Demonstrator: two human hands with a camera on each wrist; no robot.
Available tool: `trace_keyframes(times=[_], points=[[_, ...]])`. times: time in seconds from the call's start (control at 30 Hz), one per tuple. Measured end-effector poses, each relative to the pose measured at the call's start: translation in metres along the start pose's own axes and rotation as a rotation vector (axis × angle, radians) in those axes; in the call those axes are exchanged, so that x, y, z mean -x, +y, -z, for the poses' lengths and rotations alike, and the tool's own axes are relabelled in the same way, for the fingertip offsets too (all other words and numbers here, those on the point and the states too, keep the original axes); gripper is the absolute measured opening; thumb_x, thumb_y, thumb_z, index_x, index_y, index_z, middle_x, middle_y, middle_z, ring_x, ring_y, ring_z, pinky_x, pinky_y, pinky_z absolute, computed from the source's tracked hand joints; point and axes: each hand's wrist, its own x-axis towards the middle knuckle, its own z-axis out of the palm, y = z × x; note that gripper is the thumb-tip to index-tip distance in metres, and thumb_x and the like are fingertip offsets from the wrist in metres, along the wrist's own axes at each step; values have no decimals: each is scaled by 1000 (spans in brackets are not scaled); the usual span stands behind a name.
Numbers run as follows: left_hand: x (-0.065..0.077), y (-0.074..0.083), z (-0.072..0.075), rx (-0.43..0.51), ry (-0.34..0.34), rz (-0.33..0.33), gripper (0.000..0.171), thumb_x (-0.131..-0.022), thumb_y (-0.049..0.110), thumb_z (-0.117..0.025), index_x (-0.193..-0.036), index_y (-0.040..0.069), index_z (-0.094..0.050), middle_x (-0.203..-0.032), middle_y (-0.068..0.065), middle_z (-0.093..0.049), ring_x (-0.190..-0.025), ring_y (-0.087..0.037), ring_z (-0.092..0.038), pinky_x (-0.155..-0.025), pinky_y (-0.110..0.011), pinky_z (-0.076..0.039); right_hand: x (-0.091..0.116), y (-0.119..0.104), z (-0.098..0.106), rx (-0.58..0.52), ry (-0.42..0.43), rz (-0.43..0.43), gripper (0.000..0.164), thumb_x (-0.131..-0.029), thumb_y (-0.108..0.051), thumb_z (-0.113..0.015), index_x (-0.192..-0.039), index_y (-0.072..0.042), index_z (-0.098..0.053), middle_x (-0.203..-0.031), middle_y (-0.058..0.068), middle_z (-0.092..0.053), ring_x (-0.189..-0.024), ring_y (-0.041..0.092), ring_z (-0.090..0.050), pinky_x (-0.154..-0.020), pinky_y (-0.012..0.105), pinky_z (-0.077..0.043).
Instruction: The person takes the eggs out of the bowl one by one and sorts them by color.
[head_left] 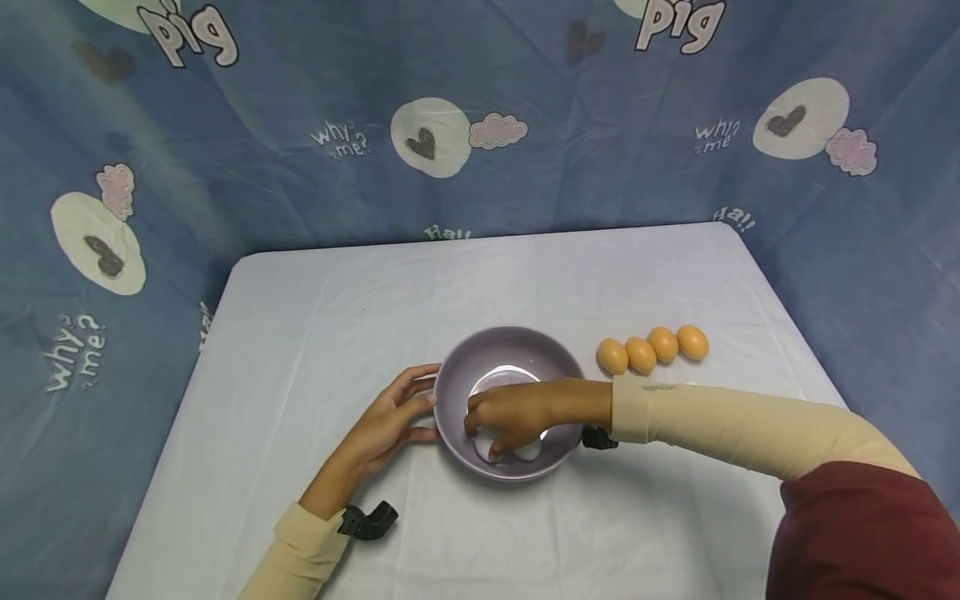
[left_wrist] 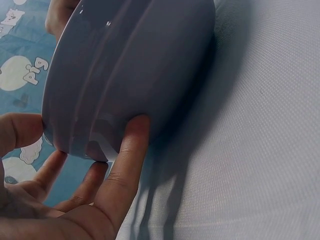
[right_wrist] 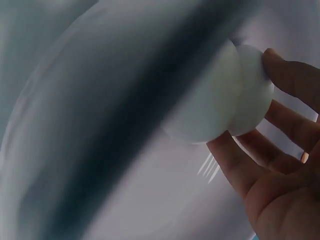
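Note:
A purple-grey bowl (head_left: pixel 510 479) stands on the white-covered table. My left hand (head_left: pixel 386 421) is at its left side, fingers spread and fairly straight, with fingertips touching the outer wall (left_wrist: pixel 125 85) and one digit at the rim. Down inside the bowl is my right hand (head_left: pixel 517 412), fingers bent. In the right wrist view, two smooth white eggs lie against each other: the nearer egg (right_wrist: pixel 215 100) and the farther egg (right_wrist: pixel 257 95). The fingers of my right hand (right_wrist: pixel 285 155) hold the farther one, while one fingertip touches the nearer.
Several brown eggs (head_left: pixel 641 355) stand in a row right of the bowl, beyond the right forearm. The table (head_left: pixel 360 317) is covered with white cloth. A blue printed curtain (head_left: pixel 480 192) hangs behind it. Black wrist cameras (head_left: pixel 369 522) sit on both wrists.

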Motion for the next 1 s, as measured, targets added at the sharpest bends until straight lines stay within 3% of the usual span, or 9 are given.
trace_keyframes(times=[0.37, 0.63, 0.8, 1.0], points=[[-3, -2, -3, -15, 2, 7, 51, -102, 15, -56, -150, 16, -38, -151, -16, -39, -115, -23, -62, -83, -48, -61, 2, 2, 1, 23, -9, 52, 37, -83, -18, -79, -118, -14, -71, -115, 3, -65, -107, 15, -61, -94, 19, -50], [-2, 0, -4, -1, -3, 7, 53, -102, 14, -57, -151, 15, -36, -153, -16, -38, -115, -22, -62, -83, -47, -62, 17, 10, 15, -11, 78, 68, 36, -82, -12, -74, -119, -12, -70, -121, 1, -62, -111, 15, -60, -97, 23, -50], [1, 2, -3, 5, 16, 12, 55, -101, 14, -59, -151, 15, -36, -153, -16, -37, -113, -21, -63, -83, -47, -62, 50, 17, 39, -122, 177, 39, 37, -83, -5, -72, -119, -10, -69, -123, 3, -61, -109, 16, -60, -95, 25, -52], [-1, 2, -5, 3, 12, 18, 55, -100, 14, -60, -151, 15, -37, -152, -16, -38, -113, -20, -63, -84, -48, -61, 119, 28, 55, -151, 334, -101, 39, -82, -4, -74, -120, -11, -69, -126, 1, -61, -114, 16, -60, -93, 32, -56]])
